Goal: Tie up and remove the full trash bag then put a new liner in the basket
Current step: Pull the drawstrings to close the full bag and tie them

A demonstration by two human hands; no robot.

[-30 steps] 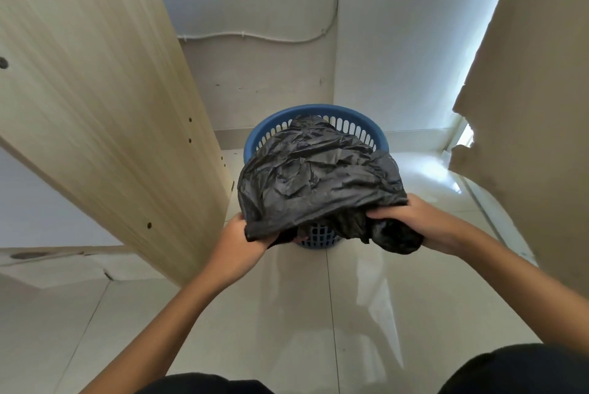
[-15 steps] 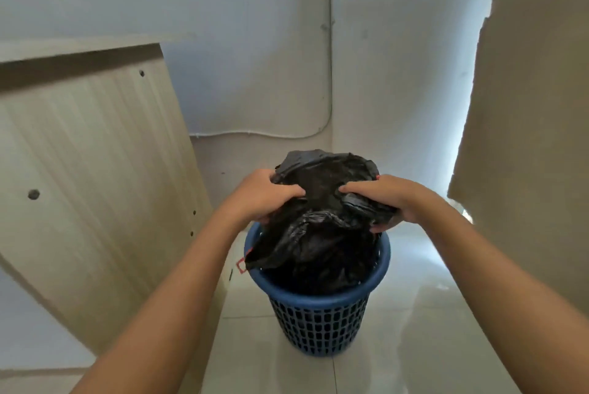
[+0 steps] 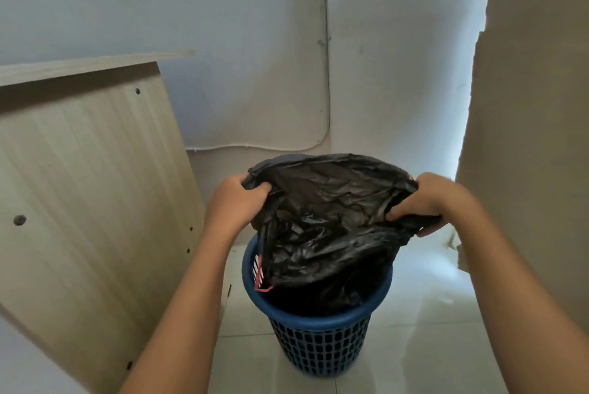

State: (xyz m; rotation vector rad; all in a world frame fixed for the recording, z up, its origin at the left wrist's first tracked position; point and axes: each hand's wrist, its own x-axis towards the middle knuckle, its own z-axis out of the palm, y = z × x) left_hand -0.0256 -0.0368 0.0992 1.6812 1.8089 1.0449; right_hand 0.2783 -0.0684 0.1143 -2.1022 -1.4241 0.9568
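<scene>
A blue perforated plastic basket [image 3: 318, 342] stands upright on the pale tiled floor. A crumpled black liner bag [image 3: 328, 221] hangs with its lower part inside the basket and its mouth spread wide above the rim. My left hand [image 3: 234, 202] grips the bag's left edge. My right hand [image 3: 424, 202] grips its right edge. A red drawstring [image 3: 263, 285] dangles from the bag at the basket's left rim.
A light wooden cabinet panel [image 3: 89, 196] stands close on the left of the basket. A beige cardboard-like sheet [image 3: 526, 138] rises on the right. White walls meet in a corner behind, with a thin cable [image 3: 261, 147] along them.
The bag was a bunched bundle held in front of the basket, then pushed down into it. Now my hands have moved apart and pulled its mouth open above the rim.
</scene>
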